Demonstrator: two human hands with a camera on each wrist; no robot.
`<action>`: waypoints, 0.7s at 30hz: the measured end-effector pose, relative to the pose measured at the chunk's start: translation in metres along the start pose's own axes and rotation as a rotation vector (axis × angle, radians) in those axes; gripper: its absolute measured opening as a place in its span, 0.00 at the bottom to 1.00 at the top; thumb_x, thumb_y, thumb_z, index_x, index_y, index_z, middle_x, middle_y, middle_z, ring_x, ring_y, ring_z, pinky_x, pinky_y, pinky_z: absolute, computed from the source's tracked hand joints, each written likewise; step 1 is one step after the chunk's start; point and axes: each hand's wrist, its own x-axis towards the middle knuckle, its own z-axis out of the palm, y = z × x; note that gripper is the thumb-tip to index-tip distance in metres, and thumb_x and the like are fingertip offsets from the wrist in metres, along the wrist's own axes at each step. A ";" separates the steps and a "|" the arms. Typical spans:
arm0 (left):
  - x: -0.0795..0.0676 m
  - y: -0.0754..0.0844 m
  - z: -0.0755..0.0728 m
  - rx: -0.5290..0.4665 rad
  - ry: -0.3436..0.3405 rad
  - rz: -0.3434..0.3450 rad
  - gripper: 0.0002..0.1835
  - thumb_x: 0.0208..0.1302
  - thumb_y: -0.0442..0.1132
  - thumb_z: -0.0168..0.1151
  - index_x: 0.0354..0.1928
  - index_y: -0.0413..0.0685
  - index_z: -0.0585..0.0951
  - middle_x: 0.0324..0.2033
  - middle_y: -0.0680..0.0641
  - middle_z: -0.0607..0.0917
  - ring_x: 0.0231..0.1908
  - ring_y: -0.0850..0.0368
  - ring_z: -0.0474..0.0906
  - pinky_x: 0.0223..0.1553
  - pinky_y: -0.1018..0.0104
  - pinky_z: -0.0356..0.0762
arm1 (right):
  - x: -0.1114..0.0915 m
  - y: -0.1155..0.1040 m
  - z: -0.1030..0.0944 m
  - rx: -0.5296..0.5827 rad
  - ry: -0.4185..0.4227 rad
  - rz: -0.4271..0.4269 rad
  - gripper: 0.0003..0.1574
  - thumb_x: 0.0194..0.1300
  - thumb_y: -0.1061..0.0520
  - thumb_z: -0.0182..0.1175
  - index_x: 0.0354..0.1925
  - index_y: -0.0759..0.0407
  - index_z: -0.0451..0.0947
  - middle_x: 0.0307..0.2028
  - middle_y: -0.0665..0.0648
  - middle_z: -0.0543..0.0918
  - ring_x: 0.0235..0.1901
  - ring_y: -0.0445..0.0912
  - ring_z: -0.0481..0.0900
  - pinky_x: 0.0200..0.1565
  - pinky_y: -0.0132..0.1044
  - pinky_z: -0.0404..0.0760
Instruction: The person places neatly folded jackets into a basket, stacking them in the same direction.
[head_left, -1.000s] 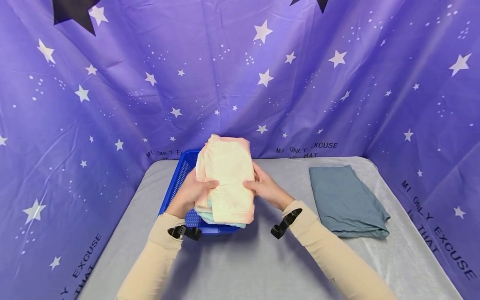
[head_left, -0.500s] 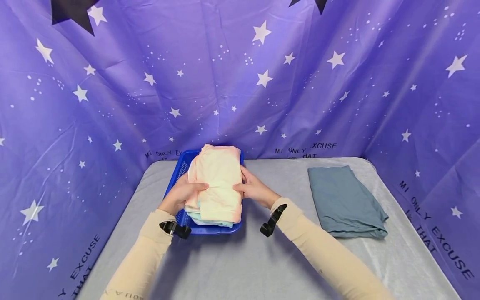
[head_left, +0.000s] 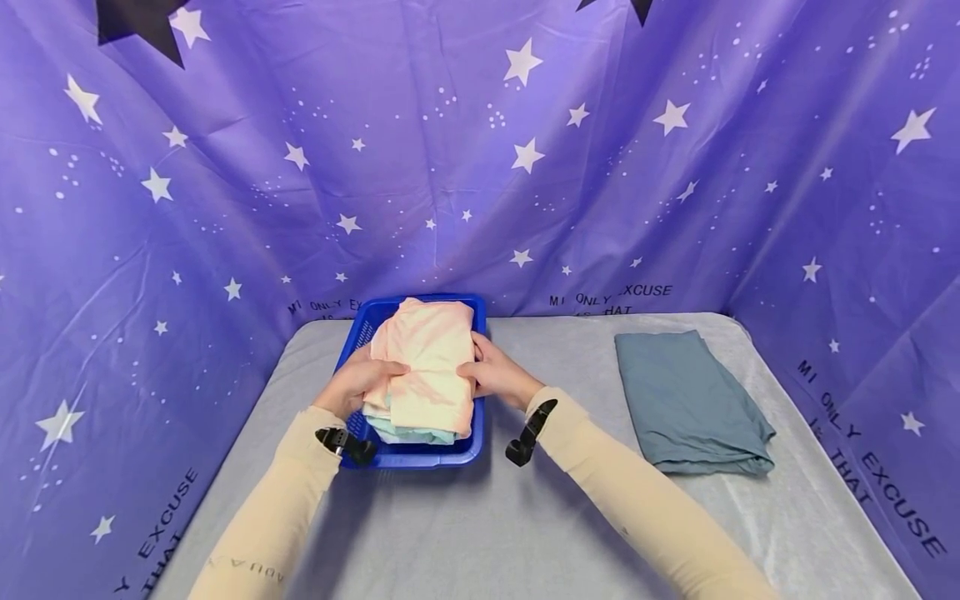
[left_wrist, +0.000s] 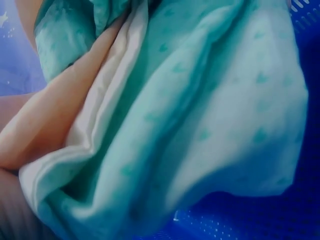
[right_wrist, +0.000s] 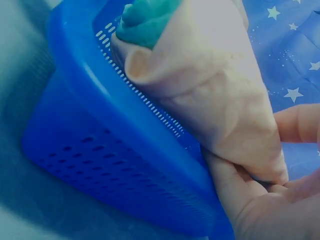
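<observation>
Both hands grip a folded bundle of pale pink clothing (head_left: 431, 358) from its two sides, thumbs on top. My left hand (head_left: 360, 382) is at its left edge and my right hand (head_left: 498, 372) at its right edge. Mint-green cloth (head_left: 412, 432) shows at the bundle's near end; in the left wrist view this green cloth (left_wrist: 215, 115) has a small darker print and hangs in loose folds. The bundle is over the blue plastic basket (head_left: 420, 460), within its rim. In the right wrist view the fingers (right_wrist: 227, 185) curl under the pink cloth (right_wrist: 215, 95) beside the basket's rim.
A folded grey-blue cloth (head_left: 690, 404) lies on the right of the table, which has a grey cover (head_left: 525, 533). Purple star-printed curtains (head_left: 450, 167) hang behind and at both sides, close to the table's edges. The basket stands toward the table's back left.
Both hands have moved left and lowered the bundle toward the basket. More of the basket's rim now shows around it. The grey-blue cloth has stayed in place.
</observation>
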 end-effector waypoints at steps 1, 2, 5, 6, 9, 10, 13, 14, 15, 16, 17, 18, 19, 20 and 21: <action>0.001 0.000 0.000 -0.002 -0.004 -0.003 0.40 0.67 0.31 0.64 0.77 0.45 0.57 0.43 0.45 0.82 0.33 0.55 0.87 0.36 0.59 0.88 | 0.001 -0.001 0.001 0.000 0.004 0.005 0.52 0.71 0.64 0.55 0.83 0.52 0.39 0.74 0.61 0.65 0.49 0.49 0.81 0.48 0.50 0.87; 0.002 0.001 -0.001 -0.007 -0.003 -0.011 0.39 0.67 0.30 0.64 0.76 0.45 0.58 0.42 0.45 0.83 0.32 0.55 0.87 0.35 0.59 0.88 | 0.002 -0.002 0.001 0.001 0.008 0.014 0.52 0.71 0.64 0.55 0.83 0.52 0.39 0.75 0.60 0.64 0.50 0.49 0.80 0.49 0.51 0.86; 0.004 0.002 -0.001 -0.006 -0.017 -0.017 0.38 0.68 0.30 0.63 0.76 0.44 0.58 0.40 0.46 0.83 0.31 0.55 0.87 0.34 0.59 0.89 | 0.004 -0.004 0.002 -0.008 0.029 0.033 0.53 0.71 0.63 0.57 0.83 0.52 0.39 0.77 0.58 0.62 0.54 0.50 0.79 0.51 0.52 0.86; 0.005 0.003 -0.001 -0.008 -0.024 -0.020 0.37 0.68 0.30 0.62 0.76 0.44 0.58 0.40 0.46 0.83 0.31 0.54 0.87 0.34 0.59 0.88 | 0.005 -0.004 0.002 -0.007 0.035 0.040 0.53 0.70 0.62 0.57 0.83 0.52 0.40 0.77 0.58 0.62 0.55 0.50 0.78 0.51 0.53 0.85; 0.007 0.003 -0.002 -0.024 -0.045 -0.034 0.39 0.69 0.30 0.60 0.78 0.45 0.56 0.39 0.46 0.83 0.30 0.54 0.87 0.33 0.59 0.89 | 0.007 -0.004 0.004 -0.005 0.042 0.051 0.53 0.70 0.61 0.58 0.82 0.53 0.40 0.78 0.59 0.60 0.61 0.53 0.76 0.52 0.56 0.85; 0.009 0.002 -0.002 -0.036 -0.055 -0.038 0.40 0.69 0.30 0.60 0.79 0.46 0.54 0.39 0.47 0.84 0.30 0.54 0.88 0.33 0.59 0.89 | 0.008 -0.004 0.004 -0.006 0.044 0.051 0.53 0.70 0.61 0.58 0.82 0.53 0.41 0.78 0.59 0.60 0.63 0.55 0.76 0.52 0.57 0.85; 0.013 0.000 -0.003 -0.062 -0.066 -0.057 0.40 0.69 0.29 0.59 0.79 0.47 0.54 0.37 0.48 0.84 0.29 0.54 0.87 0.32 0.60 0.88 | 0.008 -0.003 0.004 -0.004 0.042 0.055 0.53 0.70 0.60 0.58 0.82 0.53 0.40 0.79 0.59 0.59 0.67 0.57 0.73 0.54 0.60 0.83; 0.015 -0.001 -0.003 -0.071 -0.068 -0.060 0.40 0.69 0.28 0.59 0.79 0.47 0.53 0.37 0.48 0.84 0.28 0.55 0.87 0.31 0.61 0.88 | 0.008 -0.003 0.004 -0.006 0.042 0.055 0.54 0.70 0.60 0.58 0.82 0.53 0.40 0.79 0.59 0.59 0.67 0.57 0.73 0.54 0.60 0.83; 0.016 -0.002 -0.003 -0.077 -0.072 -0.062 0.40 0.70 0.28 0.58 0.79 0.47 0.53 0.37 0.48 0.84 0.28 0.55 0.87 0.31 0.61 0.88 | 0.008 -0.003 0.004 -0.009 0.042 0.054 0.54 0.69 0.59 0.59 0.82 0.53 0.41 0.79 0.59 0.59 0.67 0.58 0.73 0.54 0.60 0.84; 0.016 -0.003 -0.003 -0.076 -0.077 -0.064 0.40 0.70 0.28 0.58 0.80 0.47 0.52 0.38 0.48 0.84 0.29 0.55 0.87 0.31 0.62 0.88 | 0.007 -0.003 0.004 -0.013 0.043 0.056 0.54 0.69 0.59 0.59 0.82 0.53 0.41 0.79 0.59 0.59 0.67 0.57 0.73 0.53 0.59 0.84; 0.017 -0.004 -0.003 -0.075 -0.075 -0.066 0.40 0.70 0.28 0.57 0.79 0.47 0.52 0.38 0.48 0.84 0.29 0.55 0.87 0.32 0.62 0.88 | 0.006 -0.004 0.004 -0.016 0.040 0.056 0.55 0.69 0.58 0.59 0.83 0.53 0.40 0.79 0.59 0.59 0.67 0.57 0.73 0.52 0.59 0.85; 0.017 -0.004 -0.003 -0.075 -0.075 -0.066 0.40 0.70 0.27 0.57 0.79 0.46 0.52 0.39 0.48 0.83 0.29 0.56 0.87 0.32 0.62 0.88 | 0.005 -0.004 0.005 -0.017 0.038 0.056 0.55 0.69 0.58 0.60 0.82 0.53 0.40 0.79 0.60 0.58 0.67 0.57 0.73 0.51 0.58 0.86; 0.017 -0.005 -0.002 -0.077 -0.076 -0.068 0.40 0.70 0.27 0.56 0.79 0.46 0.52 0.39 0.48 0.83 0.29 0.56 0.87 0.32 0.62 0.88 | 0.004 -0.005 0.005 -0.017 0.034 0.056 0.55 0.68 0.58 0.60 0.82 0.53 0.40 0.79 0.60 0.58 0.67 0.58 0.73 0.50 0.58 0.86; 0.017 -0.006 -0.002 -0.079 -0.076 -0.070 0.40 0.70 0.26 0.56 0.79 0.46 0.52 0.39 0.48 0.83 0.29 0.56 0.87 0.32 0.62 0.88 | 0.003 -0.006 0.006 -0.016 0.031 0.056 0.56 0.68 0.58 0.60 0.83 0.54 0.40 0.79 0.61 0.56 0.68 0.59 0.72 0.50 0.59 0.86; 0.018 -0.007 -0.002 -0.075 -0.073 -0.073 0.39 0.70 0.26 0.56 0.79 0.45 0.53 0.39 0.48 0.83 0.29 0.57 0.87 0.32 0.63 0.88 | 0.002 -0.006 0.006 -0.015 0.028 0.053 0.57 0.67 0.58 0.60 0.82 0.54 0.39 0.80 0.62 0.55 0.69 0.59 0.71 0.49 0.59 0.86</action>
